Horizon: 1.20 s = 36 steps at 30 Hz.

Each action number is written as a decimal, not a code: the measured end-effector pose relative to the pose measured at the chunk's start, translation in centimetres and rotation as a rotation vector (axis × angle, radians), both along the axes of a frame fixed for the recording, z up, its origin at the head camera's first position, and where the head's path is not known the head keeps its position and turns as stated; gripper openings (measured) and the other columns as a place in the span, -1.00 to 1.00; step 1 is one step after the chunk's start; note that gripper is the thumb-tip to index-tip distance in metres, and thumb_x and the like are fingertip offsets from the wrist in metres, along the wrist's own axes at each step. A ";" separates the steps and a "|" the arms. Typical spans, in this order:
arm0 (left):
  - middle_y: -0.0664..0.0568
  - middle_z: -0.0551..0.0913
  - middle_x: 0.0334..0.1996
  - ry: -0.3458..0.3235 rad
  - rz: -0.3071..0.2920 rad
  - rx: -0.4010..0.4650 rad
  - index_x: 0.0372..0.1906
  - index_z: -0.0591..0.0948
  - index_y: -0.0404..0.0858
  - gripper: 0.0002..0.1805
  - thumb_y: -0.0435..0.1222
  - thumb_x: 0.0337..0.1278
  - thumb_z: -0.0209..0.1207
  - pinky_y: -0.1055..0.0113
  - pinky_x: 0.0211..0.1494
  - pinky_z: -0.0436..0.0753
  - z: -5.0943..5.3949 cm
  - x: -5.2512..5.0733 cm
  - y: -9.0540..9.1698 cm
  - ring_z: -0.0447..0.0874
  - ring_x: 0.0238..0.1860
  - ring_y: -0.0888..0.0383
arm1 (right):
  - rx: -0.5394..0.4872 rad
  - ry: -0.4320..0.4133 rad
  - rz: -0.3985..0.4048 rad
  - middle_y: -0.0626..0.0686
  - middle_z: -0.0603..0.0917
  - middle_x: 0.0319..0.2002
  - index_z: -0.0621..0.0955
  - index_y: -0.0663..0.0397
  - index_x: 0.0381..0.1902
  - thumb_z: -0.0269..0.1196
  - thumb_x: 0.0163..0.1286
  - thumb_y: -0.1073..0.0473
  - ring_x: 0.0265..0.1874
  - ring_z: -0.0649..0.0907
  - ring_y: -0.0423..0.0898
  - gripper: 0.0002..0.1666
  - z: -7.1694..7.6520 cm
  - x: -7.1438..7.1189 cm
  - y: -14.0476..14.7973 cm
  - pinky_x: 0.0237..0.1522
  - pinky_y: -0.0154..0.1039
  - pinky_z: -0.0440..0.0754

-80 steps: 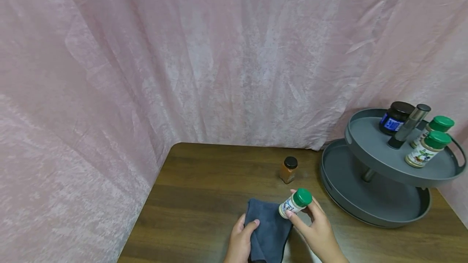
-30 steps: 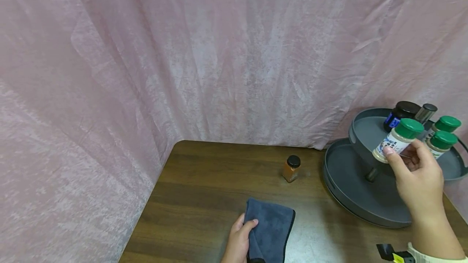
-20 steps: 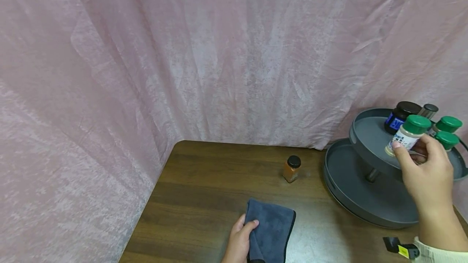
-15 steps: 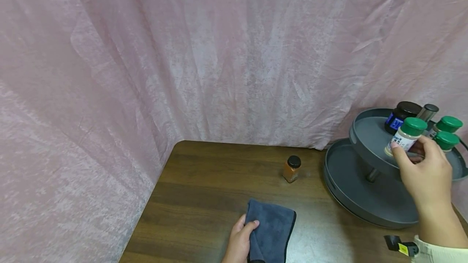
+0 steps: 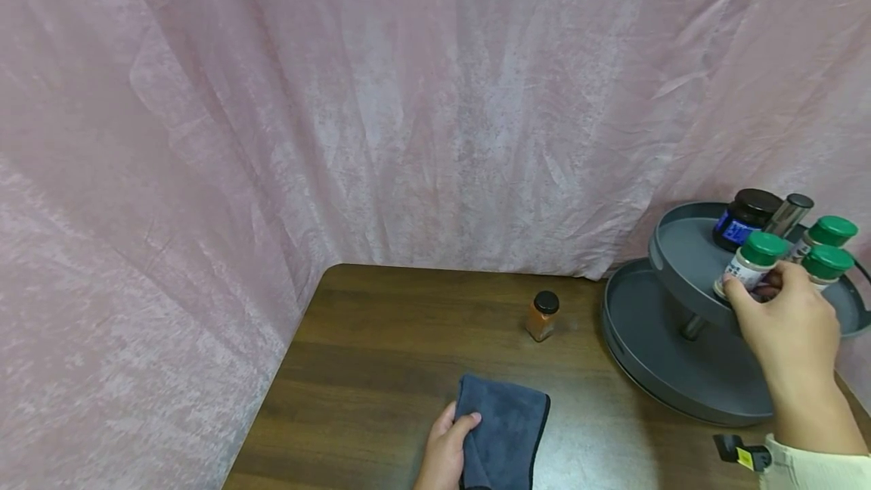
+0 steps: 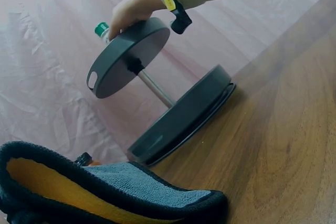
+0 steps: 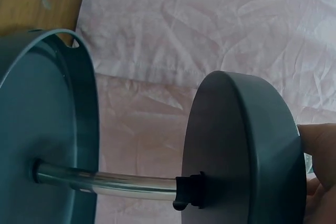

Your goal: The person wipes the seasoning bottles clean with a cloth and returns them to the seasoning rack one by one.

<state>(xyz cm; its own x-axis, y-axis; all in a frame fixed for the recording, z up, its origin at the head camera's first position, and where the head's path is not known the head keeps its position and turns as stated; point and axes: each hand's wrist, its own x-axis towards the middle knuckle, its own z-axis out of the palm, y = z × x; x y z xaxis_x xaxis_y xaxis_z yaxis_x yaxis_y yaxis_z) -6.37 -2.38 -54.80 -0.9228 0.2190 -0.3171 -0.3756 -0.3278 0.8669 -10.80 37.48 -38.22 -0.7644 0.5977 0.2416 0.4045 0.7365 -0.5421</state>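
My right hand [image 5: 789, 316] grips a green-capped spice jar [image 5: 747, 267] with a white label at the near left part of the upper tier [image 5: 687, 240] of a grey two-tier turntable rack. Whether the jar's base touches the tier is hidden by the rim and fingers. Two more green-capped jars [image 5: 826, 262] stand just right of it, partly behind my hand. My left hand [image 5: 445, 448] holds a folded blue-grey cloth [image 5: 506, 429] over the table's front; in the left wrist view the cloth [image 6: 147, 184] shows a yellow inner side.
A dark jar with a blue label [image 5: 738, 231] stands at the back of the upper tier, beside the metal post [image 5: 789, 214]. The lower tier [image 5: 640, 324] sits on the wooden table [image 5: 381, 339]. A small black-capped orange jar [image 5: 542, 316] stands left of the rack. Pink curtain hangs behind.
My right hand has carried the green-capped jar from beside the cloth to the upper tier, and lowered it slightly in the last half second. My left hand has stayed with the cloth.
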 end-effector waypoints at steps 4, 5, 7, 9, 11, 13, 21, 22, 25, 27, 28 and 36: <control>0.11 0.75 -0.27 0.005 -0.005 0.006 0.24 0.42 -0.54 -0.53 -0.35 0.34 0.09 0.35 -0.10 0.68 0.1 0.0 0.0 0.73 -0.24 0.22 | 0.023 -0.016 0.004 0.58 0.56 0.10 0.38 0.49 0.28 0.19 0.42 -0.10 0.05 0.55 0.51 -0.22 -0.1 0.0 0.2 -0.12 0.32 0.46; 0.11 0.74 -0.27 0.005 -0.003 0.005 0.23 0.42 -0.54 -0.54 -0.35 0.34 0.09 0.35 -0.11 0.68 0.1 0.0 0.0 0.73 -0.24 0.22 | 0.029 -0.016 0.007 0.57 0.56 0.09 0.39 0.49 0.26 0.19 0.42 -0.10 0.03 0.56 0.51 -0.23 -0.1 0.0 0.3 -0.16 0.31 0.47; 0.11 0.74 -0.28 0.006 0.000 0.003 0.21 0.43 -0.55 -0.55 -0.35 0.33 0.09 0.36 -0.11 0.68 0.1 0.0 0.0 0.72 -0.25 0.22 | 0.044 -0.020 0.014 0.56 0.58 0.06 0.42 0.50 0.22 0.21 0.41 -0.10 -0.01 0.58 0.52 -0.25 -0.2 0.0 0.4 -0.23 0.28 0.47; 0.12 0.74 -0.30 0.008 0.001 -0.001 0.20 0.43 -0.56 -0.56 -0.35 0.32 0.09 0.36 -0.12 0.68 0.1 0.0 0.0 0.72 -0.27 0.23 | 0.055 -0.029 0.019 0.56 0.60 0.04 0.43 0.50 0.19 0.21 0.41 -0.10 -0.04 0.60 0.52 -0.26 -0.2 0.0 0.5 -0.28 0.26 0.47; 0.12 0.74 -0.30 0.009 0.002 0.000 0.19 0.43 -0.56 -0.56 -0.35 0.33 0.09 0.36 -0.13 0.68 0.2 0.0 0.0 0.72 -0.27 0.22 | 0.068 -0.038 0.024 0.55 0.62 0.01 0.43 0.50 0.16 0.22 0.41 -0.10 -0.08 0.61 0.51 -0.27 -0.2 0.0 0.5 -0.34 0.23 0.48; 0.12 0.74 -0.30 0.011 0.003 0.001 0.19 0.43 -0.56 -0.56 -0.35 0.33 0.09 0.36 -0.12 0.68 0.1 0.0 0.0 0.72 -0.26 0.22 | 0.073 -0.045 0.029 0.53 0.63 -0.02 0.44 0.50 0.13 0.22 0.41 -0.11 -0.12 0.61 0.51 -0.28 -0.1 0.0 0.5 -0.38 0.20 0.46; 0.10 0.75 -0.24 0.011 -0.007 -0.018 0.25 0.43 -0.53 -0.54 -0.35 0.35 0.08 0.36 -0.09 0.68 0.0 0.1 -0.1 0.73 -0.23 0.22 | 0.080 -0.053 0.074 0.54 0.62 -0.07 0.41 0.52 0.11 0.23 0.40 -0.10 -0.22 0.62 0.47 -0.28 -0.1 0.2 0.7 -0.45 0.11 0.43; 0.10 0.76 -0.23 0.010 -0.005 -0.020 0.25 0.43 -0.52 -0.53 -0.34 0.35 0.08 0.36 -0.08 0.68 0.0 0.1 -0.2 0.73 -0.22 0.22 | 0.079 -0.058 0.075 0.55 0.61 -0.04 0.39 0.54 0.14 0.22 0.41 -0.10 -0.19 0.62 0.48 -0.25 -0.1 0.2 0.7 -0.41 0.15 0.46; 0.09 0.76 -0.23 0.007 0.003 -0.019 0.26 0.43 -0.51 -0.53 -0.34 0.34 0.09 0.35 -0.07 0.68 0.0 0.1 -0.2 0.74 -0.22 0.21 | 0.069 -0.073 0.069 0.57 0.57 0.07 0.33 0.56 0.27 0.20 0.43 -0.14 -0.04 0.58 0.51 -0.15 0.0 0.2 0.5 -0.21 0.31 0.50; 0.09 0.76 -0.22 0.010 0.008 -0.019 0.26 0.44 -0.50 -0.53 -0.34 0.33 0.09 0.35 -0.07 0.68 0.0 0.1 -0.2 0.73 -0.22 0.21 | 0.057 -0.082 0.061 0.58 0.53 0.14 0.28 0.55 0.36 0.17 0.45 -0.16 0.06 0.54 0.53 -0.10 0.1 0.3 0.3 -0.05 0.38 0.48; 0.09 0.76 -0.22 0.012 0.009 -0.018 0.26 0.44 -0.50 -0.53 -0.34 0.34 0.09 0.35 -0.07 0.67 0.0 0.2 -0.2 0.73 -0.21 0.21 | 0.053 -0.084 0.058 0.59 0.51 0.17 0.25 0.54 0.39 0.17 0.45 -0.17 0.11 0.51 0.53 -0.07 0.2 0.3 0.2 0.02 0.39 0.46; 0.12 0.75 -0.25 0.019 0.002 -0.006 0.25 0.42 -0.54 -0.55 -0.35 0.37 0.07 0.36 -0.09 0.68 -0.1 0.3 -0.3 0.73 -0.24 0.23 | 0.055 -0.053 0.001 0.59 0.39 0.27 0.22 0.51 0.42 0.16 0.45 -0.17 0.19 0.35 0.53 -0.06 0.7 1.8 -1.3 0.07 0.39 0.37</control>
<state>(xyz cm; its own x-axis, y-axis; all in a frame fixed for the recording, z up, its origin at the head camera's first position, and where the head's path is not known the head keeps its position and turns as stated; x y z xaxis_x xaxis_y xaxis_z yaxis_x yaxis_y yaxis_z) -6.08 -2.70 -54.86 -0.9291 0.2154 -0.3005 -0.3582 -0.3232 0.8759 -8.97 36.15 -37.54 -0.7776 0.5841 0.2329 0.4310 0.7647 -0.4790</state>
